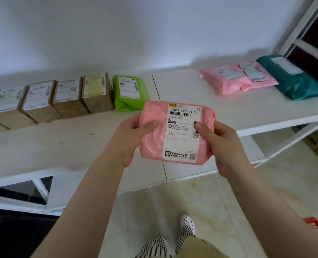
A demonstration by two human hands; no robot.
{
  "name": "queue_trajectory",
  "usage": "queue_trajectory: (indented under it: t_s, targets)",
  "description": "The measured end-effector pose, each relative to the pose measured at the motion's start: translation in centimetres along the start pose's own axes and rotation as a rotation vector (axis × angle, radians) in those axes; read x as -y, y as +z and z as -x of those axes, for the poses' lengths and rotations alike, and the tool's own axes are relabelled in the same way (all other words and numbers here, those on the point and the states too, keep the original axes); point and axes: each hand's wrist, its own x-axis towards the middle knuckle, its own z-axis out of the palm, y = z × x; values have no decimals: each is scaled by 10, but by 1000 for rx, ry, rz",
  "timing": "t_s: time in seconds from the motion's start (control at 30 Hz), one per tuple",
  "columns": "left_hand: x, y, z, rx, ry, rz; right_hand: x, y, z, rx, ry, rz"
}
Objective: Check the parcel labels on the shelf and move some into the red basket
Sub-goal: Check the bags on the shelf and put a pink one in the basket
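A pink plastic parcel with a white shipping label facing up is held above the front edge of the white shelf. My left hand grips its left side with the thumb on top. On the right side my right hand grips it, thumb pressed on the label's barcode. A corner of the red basket shows at the lower right, by my right forearm.
Along the shelf's back stand several brown cardboard boxes with labels, then a green bag parcel. Further right lie two pink parcels and a teal parcel. A lower shelf level and tiled floor lie below.
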Motion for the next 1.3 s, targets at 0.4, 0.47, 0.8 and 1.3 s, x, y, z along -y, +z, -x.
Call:
queue_trajectory:
  t_s: [0.4, 0.47, 0.8, 1.3]
  targets:
    - [36, 144, 21, 436, -159, -280, -3, -154, 87, -304, 32, 85]
    - [45, 182, 25, 510, -148, -362, -5, -191, 105, -372, 39, 93]
    - [137, 409, 93, 840, -262, -532, -12, -411, 223, -592, 110, 147]
    - [309, 649, 150, 584, -685, -374, -143, -612, 290, -1007, 376, -328]
